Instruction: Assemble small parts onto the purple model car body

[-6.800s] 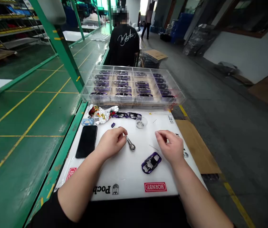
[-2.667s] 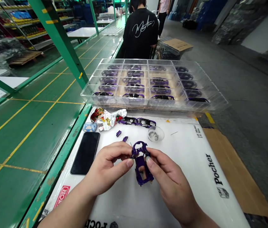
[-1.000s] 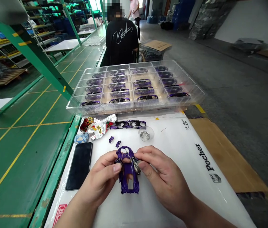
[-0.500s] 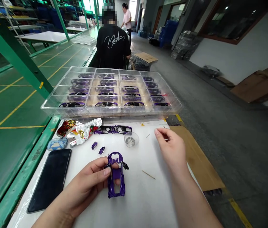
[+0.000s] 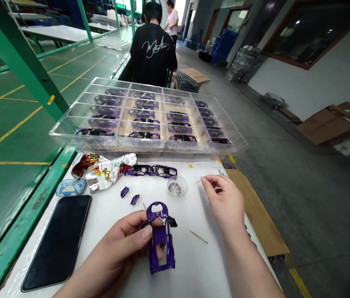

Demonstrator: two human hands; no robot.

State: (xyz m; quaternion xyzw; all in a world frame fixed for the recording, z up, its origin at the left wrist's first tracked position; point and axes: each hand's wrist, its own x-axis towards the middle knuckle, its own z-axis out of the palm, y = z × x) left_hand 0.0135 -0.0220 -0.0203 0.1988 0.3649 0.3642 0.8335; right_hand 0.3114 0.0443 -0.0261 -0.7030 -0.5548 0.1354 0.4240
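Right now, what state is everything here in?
Left hand: grip closed on purple shell.
Purple shell: held, black part sticking out.
Right hand: fingertips at thin pin; grip unclear.
Phone: screen dark.
Foil wrapper: crumpled.
Clear cup: uncovered, small bits inside.
Clear tray: loaded with similar shells.
Shell pair: lying end to end.
Small purple pieces: loose.
Brown stick: loose.

black phone flat | crumpled foil wrapper just beside blue item | black-shirted person ahead | cardboard box

Purple car shell with black parts, 2 purple pieces, black phone, blue item patterned white, silver wrapper printed red and yellow, white tabletop, green bench lined yellow.
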